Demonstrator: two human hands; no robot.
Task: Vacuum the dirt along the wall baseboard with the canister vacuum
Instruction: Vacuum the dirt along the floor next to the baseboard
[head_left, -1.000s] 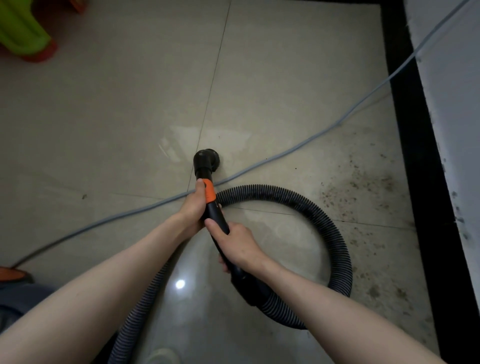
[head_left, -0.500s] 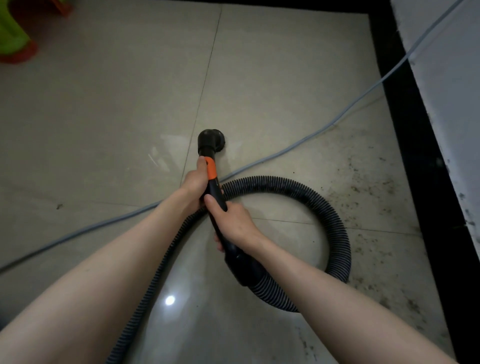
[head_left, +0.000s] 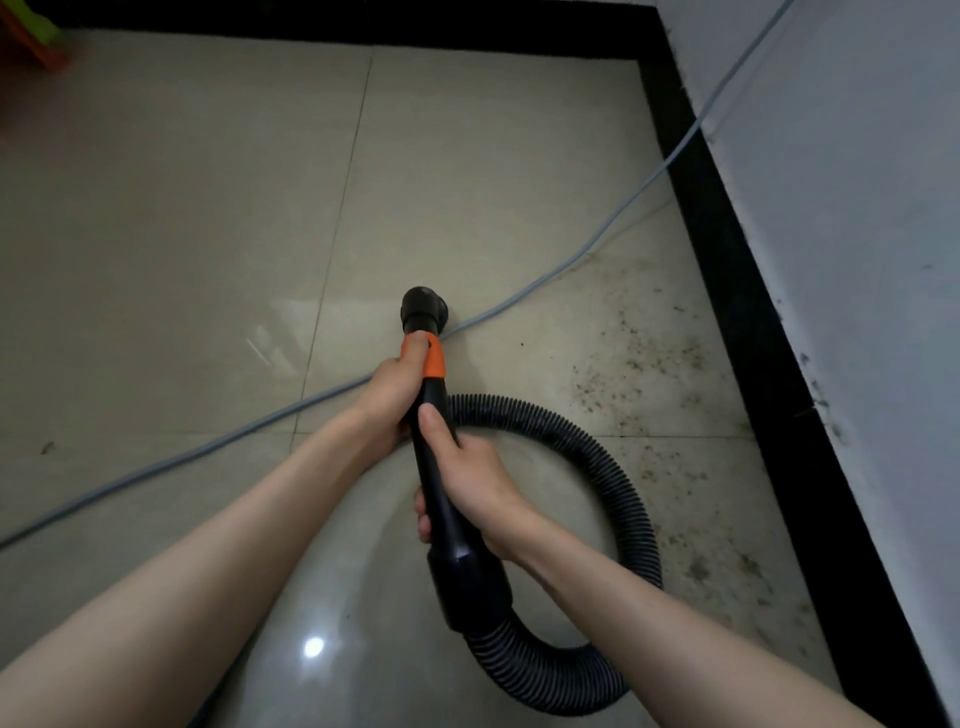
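Hands: my left hand (head_left: 390, 391) and right hand (head_left: 467, 480) both grip the wand (head_left: 434, 441) | nozzle (head_left: 423, 306) short of dirt (head_left: 639, 374) | I'd sweep right, low along baseboard (head_left: 737, 291), clearing cord (head_left: 597, 244).

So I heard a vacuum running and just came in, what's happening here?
A person is vacuuming the floor. The left hand grips the black wand by its orange band, the right hand lower down. The nozzle sits beside the grey cord, not yet on the scattered dirt along the black baseboard. The hose loops behind.
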